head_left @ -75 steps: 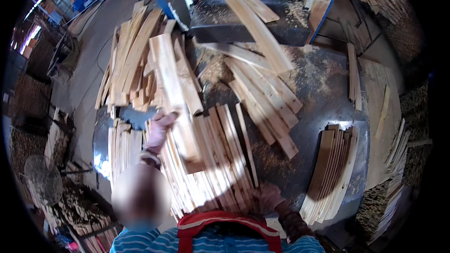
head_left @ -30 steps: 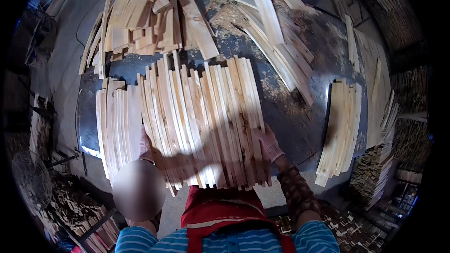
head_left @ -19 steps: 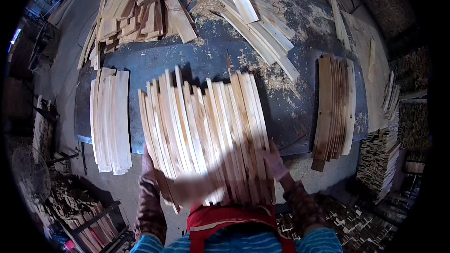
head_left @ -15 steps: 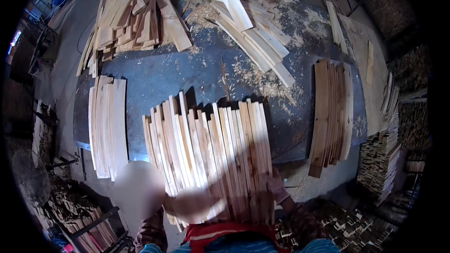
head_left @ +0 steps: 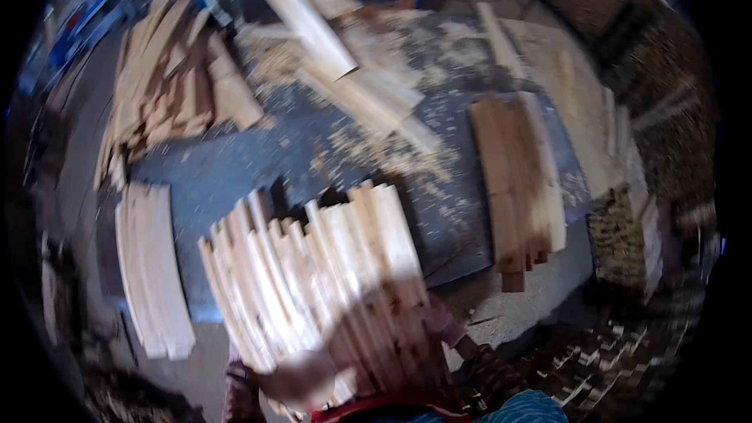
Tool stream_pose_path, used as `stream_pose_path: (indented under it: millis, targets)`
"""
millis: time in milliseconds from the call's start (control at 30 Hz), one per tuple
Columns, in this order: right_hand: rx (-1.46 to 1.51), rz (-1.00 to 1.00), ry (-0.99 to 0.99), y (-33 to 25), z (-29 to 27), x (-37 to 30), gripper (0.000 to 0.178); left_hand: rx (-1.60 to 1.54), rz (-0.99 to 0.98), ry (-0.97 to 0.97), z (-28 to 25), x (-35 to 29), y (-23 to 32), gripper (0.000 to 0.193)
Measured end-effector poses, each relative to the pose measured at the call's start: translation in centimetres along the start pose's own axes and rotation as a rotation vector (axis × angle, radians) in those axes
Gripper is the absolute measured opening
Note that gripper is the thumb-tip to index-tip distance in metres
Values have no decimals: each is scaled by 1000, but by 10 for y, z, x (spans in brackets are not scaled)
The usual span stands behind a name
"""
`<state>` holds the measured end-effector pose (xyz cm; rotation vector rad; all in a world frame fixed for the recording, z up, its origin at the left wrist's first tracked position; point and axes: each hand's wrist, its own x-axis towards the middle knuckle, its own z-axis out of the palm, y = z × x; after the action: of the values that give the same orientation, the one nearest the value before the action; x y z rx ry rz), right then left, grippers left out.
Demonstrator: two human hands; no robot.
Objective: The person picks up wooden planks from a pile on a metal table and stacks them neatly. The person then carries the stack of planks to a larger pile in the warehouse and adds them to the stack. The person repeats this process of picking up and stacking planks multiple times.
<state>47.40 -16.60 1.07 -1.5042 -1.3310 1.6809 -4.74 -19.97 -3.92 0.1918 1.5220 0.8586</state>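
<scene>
"Fingers of the right hand [head_left: 441, 324] first: how are they?"

"Narrowed on the right side of a broad bundle of wood strips [head_left: 313, 282], holding it by that edge. Blur hides each fingertip."

"And the left hand [head_left: 233, 352]?"

"Only a sliver shows, beside the bundle's opposite side. I cannot tell whether its fingers are wide or narrow."

"Where does the bundle lie from them?"

"Between the two hands, so leftward from the right fingers. It overlaps the near edge of the table [head_left: 227, 157] in view; I cannot tell if it rests there. Its long axis runs from the red apron [head_left: 415, 405] toward the table's far side, far ends leaning a little left. Neither hand is plainly nearer: both flank the near half, the right one slightly farther up."

"How are the arms posed?"

"Both reach in from the near side of the table, in dark patterned sleeves [head_left: 492, 370]. The right forearm slants inward; the left points almost straight ahead."

"Anything else on the table?"

"A pale stack [head_left: 153, 266] at its left end, a browner stack [head_left: 509, 180] at its right, loose boards [head_left: 301, 19] toward its far side."
</scene>
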Motion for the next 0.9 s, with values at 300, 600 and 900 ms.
stream_pose_path:
  millis: [300,600,900]
  targets:
    - [375,239,113,-17,-8,-22,68,192,-42,-356,181,-33,-46,70]
    - [412,64,308,-106,-22,-109,57,495,96,-797,319,-41,40,70]
    - [360,-219,786,-192,-20,-230,62,916,-16,-1360,492,-185,18,71]
